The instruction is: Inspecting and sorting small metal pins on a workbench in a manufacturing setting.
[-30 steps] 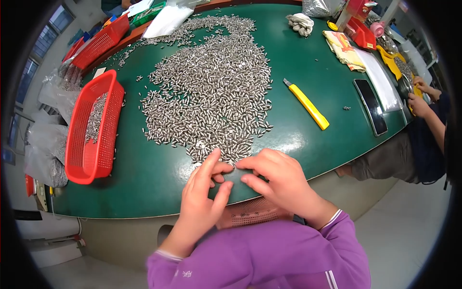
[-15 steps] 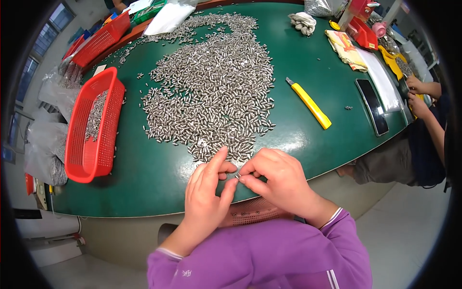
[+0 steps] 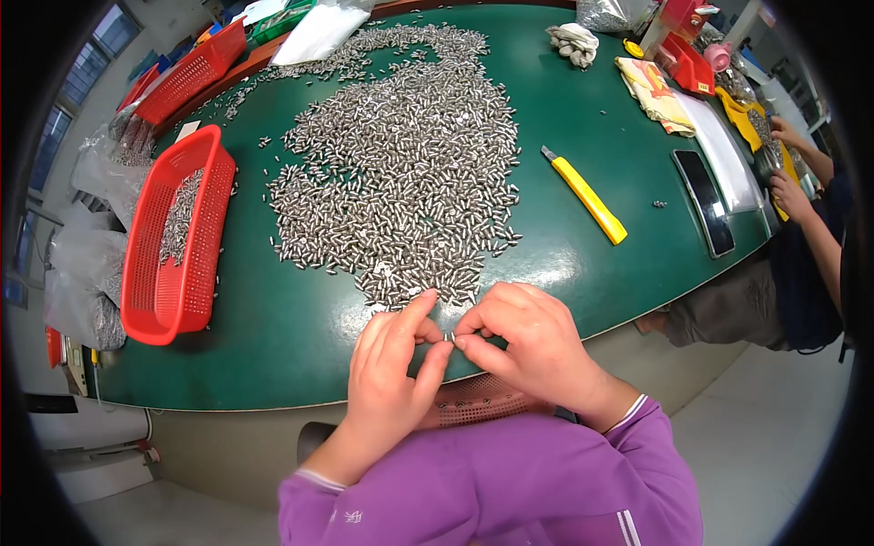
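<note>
A broad heap of small, silvery, bullet-shaped metal pieces (image 3: pixel 401 173) covers the middle of the green table (image 3: pixel 273 355). At the heap's near edge my hands face each other, fingertips almost meeting. My right hand (image 3: pixel 523 337) pinches a tiny metal piece (image 3: pixel 453 337) between thumb and forefinger. Beside it, my left hand (image 3: pixel 387 364) has its forefinger raised toward the heap, while its thumb and a curled finger close at another small piece (image 3: pixel 446 337). The fingers partly hide both pieces.
A red basket (image 3: pixel 137 291) with more pieces stands left, near filled plastic bags (image 3: pixel 82 264). To the right lie a yellow utility knife (image 3: pixel 587 200), a phone (image 3: pixel 703 202) and white gloves (image 3: pixel 573 44). A pink basket (image 3: pixel 478 400) sits below the table edge. Another person's hands (image 3: pixel 790 196) work far right.
My left forefinger has lowered slightly, and the small pieces between my fingertips stand more upright. At the far right, the other person's hands have shifted on a yellow item.
</note>
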A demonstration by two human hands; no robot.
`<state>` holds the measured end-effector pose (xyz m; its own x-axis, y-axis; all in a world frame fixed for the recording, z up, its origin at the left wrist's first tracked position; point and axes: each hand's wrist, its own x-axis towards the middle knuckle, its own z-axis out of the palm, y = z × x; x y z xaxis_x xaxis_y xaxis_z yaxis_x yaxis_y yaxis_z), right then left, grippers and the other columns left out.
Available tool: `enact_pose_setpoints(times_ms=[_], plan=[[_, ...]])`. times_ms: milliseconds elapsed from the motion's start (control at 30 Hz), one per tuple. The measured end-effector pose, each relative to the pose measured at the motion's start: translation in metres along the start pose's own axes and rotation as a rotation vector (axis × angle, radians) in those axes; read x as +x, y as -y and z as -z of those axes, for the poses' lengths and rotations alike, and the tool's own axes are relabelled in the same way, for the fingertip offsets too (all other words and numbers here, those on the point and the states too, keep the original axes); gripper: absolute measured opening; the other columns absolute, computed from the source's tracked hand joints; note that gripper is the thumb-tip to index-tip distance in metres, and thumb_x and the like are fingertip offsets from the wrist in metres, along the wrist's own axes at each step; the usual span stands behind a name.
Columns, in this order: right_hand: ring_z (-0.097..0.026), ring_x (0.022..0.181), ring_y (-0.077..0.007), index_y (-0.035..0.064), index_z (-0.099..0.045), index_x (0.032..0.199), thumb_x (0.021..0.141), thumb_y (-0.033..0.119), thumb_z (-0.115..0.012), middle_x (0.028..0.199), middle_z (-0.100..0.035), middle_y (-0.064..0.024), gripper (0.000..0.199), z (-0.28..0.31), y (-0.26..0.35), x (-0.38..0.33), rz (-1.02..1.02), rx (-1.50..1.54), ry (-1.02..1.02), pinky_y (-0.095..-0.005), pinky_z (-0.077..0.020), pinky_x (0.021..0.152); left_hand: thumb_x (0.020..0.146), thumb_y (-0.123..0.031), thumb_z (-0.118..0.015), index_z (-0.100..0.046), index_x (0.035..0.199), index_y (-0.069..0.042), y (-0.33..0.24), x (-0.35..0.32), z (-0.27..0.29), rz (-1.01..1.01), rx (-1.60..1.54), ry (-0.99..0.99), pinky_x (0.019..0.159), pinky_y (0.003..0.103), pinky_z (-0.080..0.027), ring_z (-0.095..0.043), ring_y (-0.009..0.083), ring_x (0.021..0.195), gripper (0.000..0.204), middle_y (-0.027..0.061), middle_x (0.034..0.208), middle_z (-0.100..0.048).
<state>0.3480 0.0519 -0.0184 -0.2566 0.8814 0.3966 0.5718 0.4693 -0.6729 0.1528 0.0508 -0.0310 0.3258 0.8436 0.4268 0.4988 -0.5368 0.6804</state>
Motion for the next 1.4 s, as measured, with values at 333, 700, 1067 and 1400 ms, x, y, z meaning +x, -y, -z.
enact_pose_setpoints(times_ms=[333, 700, 1067, 1400], plan=[[-0.061, 0.076, -0.0274, 0.0102, -0.065, 0.082, 0.077, 0.012, -0.078, 0.082, -0.06, -0.0048, 0.014, -0.001, 0.003, 0.0, -0.029, 0.0, 0.037, -0.0403, -0.0503, 0.067, 0.08, 0.003, -0.074, -0.055, 0.137, -0.002, -0.005, 0.003, 0.004, 0.103, -0.042, 0.052, 0.08, 0.037, -0.05, -0.06, 0.0225, 0.082, 0.06, 0.0042, 0.088, -0.065], [-0.06, 0.074, -0.0267, 0.0107, -0.064, 0.081, 0.075, 0.01, -0.078, 0.08, -0.059, -0.0039, 0.015, -0.001, 0.003, -0.001, -0.008, 0.001, 0.03, -0.0406, -0.0485, 0.066, 0.078, 0.004, -0.074, -0.056, 0.136, -0.002, -0.003, 0.003, 0.007, 0.101, -0.08, 0.091, 0.081, 0.037, -0.05, -0.061, 0.0222, 0.085, 0.061, 0.0038, 0.09, -0.067], [-0.062, 0.076, -0.0262, 0.0113, -0.07, 0.084, 0.078, 0.013, -0.077, 0.079, -0.059, -0.0038, 0.01, 0.024, -0.013, 0.001, 0.148, 0.227, 0.265, -0.0402, -0.0494, 0.068, 0.075, -0.003, -0.081, -0.058, 0.135, -0.004, 0.004, 0.008, 0.024, -0.072, -0.174, 0.33, 0.087, 0.035, -0.045, -0.062, 0.0165, 0.09, 0.065, -0.0015, 0.087, -0.071], [-0.065, 0.079, -0.0303, 0.013, -0.068, 0.101, 0.086, 0.015, -0.073, 0.089, -0.062, -0.0067, 0.015, -0.001, -0.001, 0.003, -0.077, -0.074, -0.028, -0.0419, -0.0535, 0.066, 0.083, 0.008, -0.068, -0.049, 0.144, 0.0, -0.002, 0.005, -0.005, 0.046, 0.08, -0.084, 0.086, 0.038, -0.05, -0.058, 0.0258, 0.093, 0.064, 0.0091, 0.101, -0.066]])
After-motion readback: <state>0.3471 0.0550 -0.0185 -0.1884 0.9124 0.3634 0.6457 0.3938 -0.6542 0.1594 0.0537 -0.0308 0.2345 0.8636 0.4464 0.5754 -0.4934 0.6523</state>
